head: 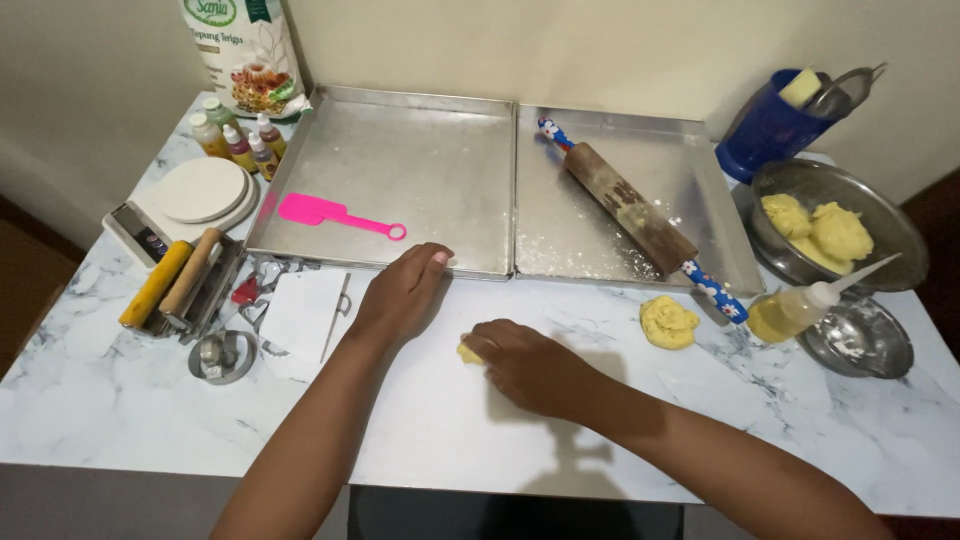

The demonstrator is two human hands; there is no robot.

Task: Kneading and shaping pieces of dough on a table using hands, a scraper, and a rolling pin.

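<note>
Your right hand presses flat on small dough piece; left hand open, empty, braced on counter.

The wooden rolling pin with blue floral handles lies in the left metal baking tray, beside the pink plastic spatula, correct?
Not quite. The head view shows the wooden rolling pin with blue floral handles in the right metal baking tray. Only the pink plastic spatula lies in the left metal baking tray.
</note>
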